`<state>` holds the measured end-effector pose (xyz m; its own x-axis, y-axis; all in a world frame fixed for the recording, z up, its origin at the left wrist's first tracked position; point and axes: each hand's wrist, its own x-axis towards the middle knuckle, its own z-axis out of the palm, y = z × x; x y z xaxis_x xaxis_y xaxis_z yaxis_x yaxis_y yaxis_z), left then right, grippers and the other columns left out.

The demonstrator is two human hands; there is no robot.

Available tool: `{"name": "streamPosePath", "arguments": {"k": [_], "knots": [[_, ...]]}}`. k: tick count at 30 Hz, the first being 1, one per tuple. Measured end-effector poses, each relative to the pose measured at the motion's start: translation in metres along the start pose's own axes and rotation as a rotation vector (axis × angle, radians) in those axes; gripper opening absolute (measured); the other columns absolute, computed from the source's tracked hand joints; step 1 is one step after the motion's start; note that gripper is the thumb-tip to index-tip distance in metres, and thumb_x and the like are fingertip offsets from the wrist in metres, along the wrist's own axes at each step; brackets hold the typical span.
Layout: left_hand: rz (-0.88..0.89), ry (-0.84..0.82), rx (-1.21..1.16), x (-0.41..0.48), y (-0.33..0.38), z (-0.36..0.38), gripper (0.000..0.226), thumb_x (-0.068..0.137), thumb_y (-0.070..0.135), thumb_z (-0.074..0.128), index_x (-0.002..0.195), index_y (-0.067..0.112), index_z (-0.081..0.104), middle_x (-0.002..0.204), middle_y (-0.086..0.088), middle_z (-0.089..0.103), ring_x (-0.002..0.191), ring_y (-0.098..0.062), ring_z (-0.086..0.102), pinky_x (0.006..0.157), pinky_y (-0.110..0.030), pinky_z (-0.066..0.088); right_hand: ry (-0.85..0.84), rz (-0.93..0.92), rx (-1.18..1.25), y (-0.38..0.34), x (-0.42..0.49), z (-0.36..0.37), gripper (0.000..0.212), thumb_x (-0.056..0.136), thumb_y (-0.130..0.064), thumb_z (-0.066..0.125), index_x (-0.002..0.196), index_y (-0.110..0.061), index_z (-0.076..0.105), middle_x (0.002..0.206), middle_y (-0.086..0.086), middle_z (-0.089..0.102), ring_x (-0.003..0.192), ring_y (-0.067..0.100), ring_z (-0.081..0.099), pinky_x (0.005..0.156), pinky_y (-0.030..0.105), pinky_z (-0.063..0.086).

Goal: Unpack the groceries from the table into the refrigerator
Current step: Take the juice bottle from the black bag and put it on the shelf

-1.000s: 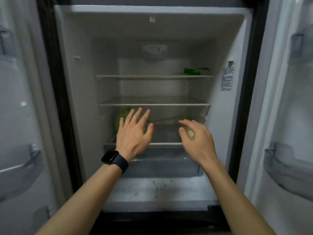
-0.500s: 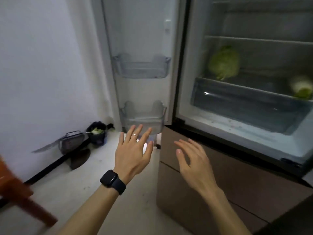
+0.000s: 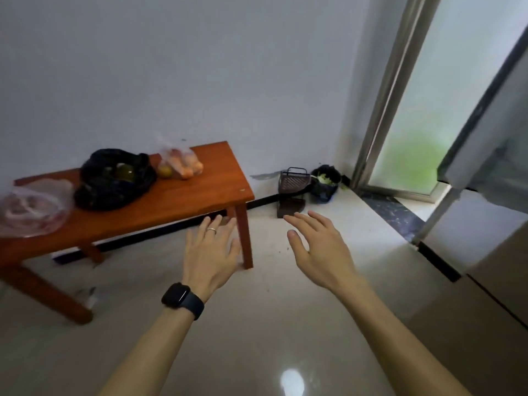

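Our left hand [image 3: 210, 254] and right hand [image 3: 320, 248] hover empty with fingers spread above the floor [image 3: 257, 338], while the black bag [image 3: 113, 178] and fruit bag [image 3: 180, 162] sit on the table [image 3: 185, 201], up left of them.

Single head-worn view (wide-angle), forward and down toward table [image 3: 177, 201] and floor [image 3: 257, 338].

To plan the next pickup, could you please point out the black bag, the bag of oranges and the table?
black bag [image 3: 114, 181], head view, crumpled front.
bag of oranges [image 3: 183, 164], head view, fruit.
table [image 3: 194, 195], head view, bare top.
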<state>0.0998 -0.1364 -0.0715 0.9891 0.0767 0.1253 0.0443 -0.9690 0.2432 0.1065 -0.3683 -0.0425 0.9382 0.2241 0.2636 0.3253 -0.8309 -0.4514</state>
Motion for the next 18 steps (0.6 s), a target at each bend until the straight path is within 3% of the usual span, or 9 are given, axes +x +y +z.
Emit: {"name": "streamPosePath", "arguments": {"k": [8,18], "knots": [[-0.194,0.082,0.083,-0.015,-0.226,-0.068,0.053,0.103,0.048,0.032,0.154,0.033,0.031,0.161,-0.002,0.031,0.150,-0.024,0.019,0.120,-0.055,0.015,-0.135,-0.183,0.031,-0.179,0.065,0.123,0.046,0.103,-0.045,0.037,0.147,-0.034,0.046,0.152,-0.010,0.045,0.146,0.014,0.027,0.121,0.036,0.022],[-0.307,0.106,0.107,0.018,-0.381,-0.096,0.054,0.103,0.047,0.033,0.154,0.031,0.031,0.161,-0.004,0.031,0.151,-0.023,0.018,0.120,-0.055,0.015,-0.258,-0.266,0.051,-0.283,0.135,0.218,0.050,0.103,-0.051,0.035,0.149,-0.035,0.040,0.155,-0.011,0.040,0.148,0.014,0.024,0.121,0.039,0.022]]}}
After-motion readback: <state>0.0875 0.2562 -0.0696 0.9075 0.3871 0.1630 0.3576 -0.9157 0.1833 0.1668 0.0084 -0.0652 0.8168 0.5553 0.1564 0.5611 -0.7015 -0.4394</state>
